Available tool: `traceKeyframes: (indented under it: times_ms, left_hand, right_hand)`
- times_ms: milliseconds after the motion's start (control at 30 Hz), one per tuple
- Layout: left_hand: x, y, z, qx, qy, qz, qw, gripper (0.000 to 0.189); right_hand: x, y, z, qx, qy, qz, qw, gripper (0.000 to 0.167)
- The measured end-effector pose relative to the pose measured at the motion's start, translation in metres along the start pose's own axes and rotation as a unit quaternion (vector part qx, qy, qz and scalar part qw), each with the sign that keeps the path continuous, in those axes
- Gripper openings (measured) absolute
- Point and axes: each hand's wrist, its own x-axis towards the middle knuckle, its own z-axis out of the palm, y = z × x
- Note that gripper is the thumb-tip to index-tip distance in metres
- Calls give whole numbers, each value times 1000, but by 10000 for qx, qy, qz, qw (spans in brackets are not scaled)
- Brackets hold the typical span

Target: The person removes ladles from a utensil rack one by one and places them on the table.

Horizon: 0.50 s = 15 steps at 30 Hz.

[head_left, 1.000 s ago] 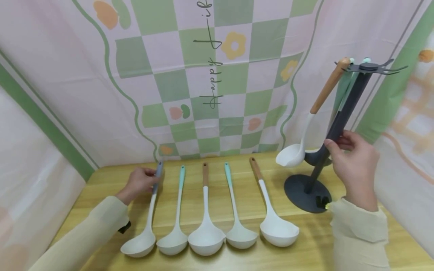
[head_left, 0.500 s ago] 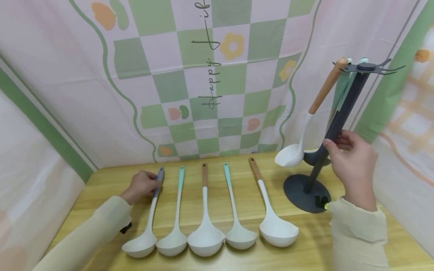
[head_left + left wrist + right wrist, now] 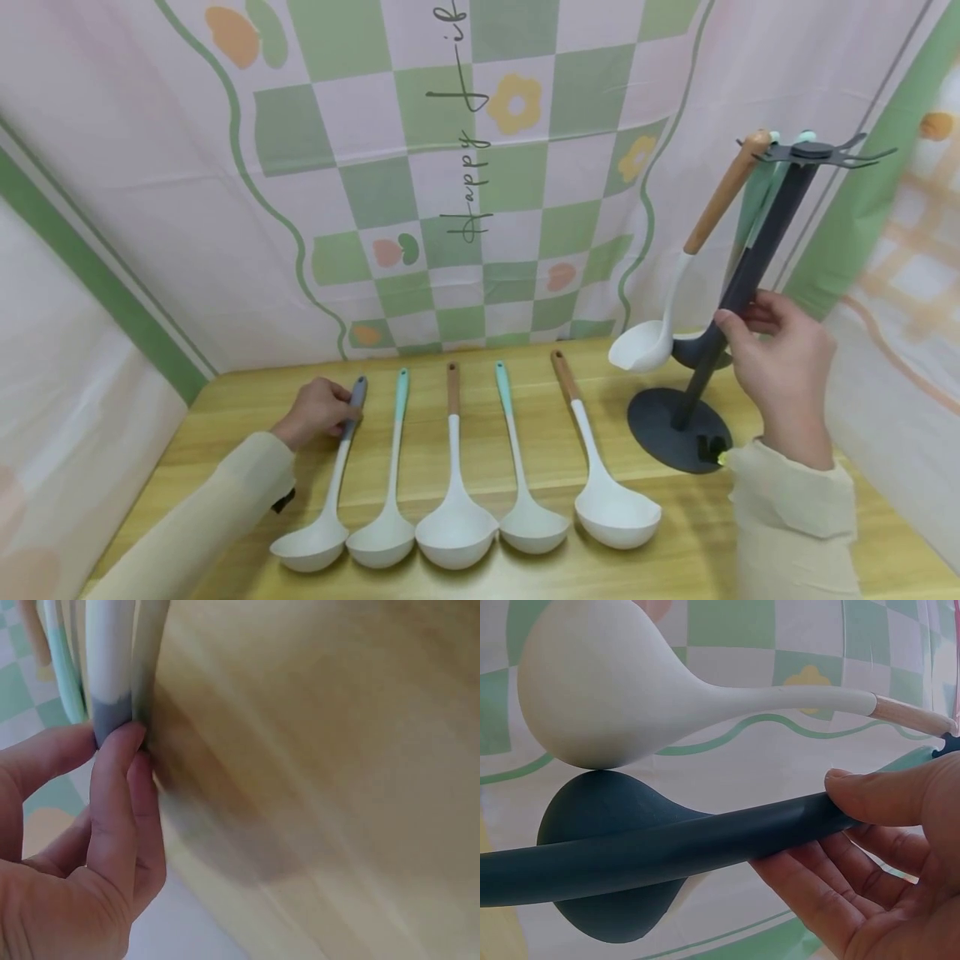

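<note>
A white ladle with a grey-blue handle [image 3: 336,479] lies leftmost in a row on the wooden table. My left hand [image 3: 318,410] pinches its handle between thumb and fingers; the left wrist view shows the fingertips at the grey part [image 3: 112,716]. On the right, my right hand [image 3: 787,367] holds the dark pole of a utensil stand [image 3: 750,267], with the thumb on one side and fingers on the other. From its hooks hang a white ladle with a wooden handle [image 3: 678,287] and mint-handled utensils. A dark ladle bowl [image 3: 622,802] shows behind the pole.
Right of the held ladle lie mint-handled ladles [image 3: 394,467] [image 3: 519,467] and brown-handled ladles [image 3: 455,467] [image 3: 592,442], bowls toward me. The stand's round base [image 3: 652,429] rests on the table [image 3: 232,408]. A patterned curtain [image 3: 517,192] hangs behind.
My left hand has shifted slightly right and toward me, and the grey-blue handle's end has come nearer with it. The right hand still holds the pole in the same place.
</note>
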Motion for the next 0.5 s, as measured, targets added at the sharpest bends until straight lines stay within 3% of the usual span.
traceKeyframes:
  times_ms: [233, 433, 500]
  left_hand:
    - [-2, 13, -5, 461, -177, -115, 9987, 24]
    - [-1, 17, -4, 589, -178, -170, 9980, 30]
    - [2, 17, -1, 683, -186, -141, 9974, 25]
  right_hand:
    - [-1, 1, 2, 61, 29, 31, 10000, 45]
    - [-1, -2, 3, -91, 35, 128, 9999, 56]
    - [0, -2, 4, -71, 110, 121, 9998, 56]
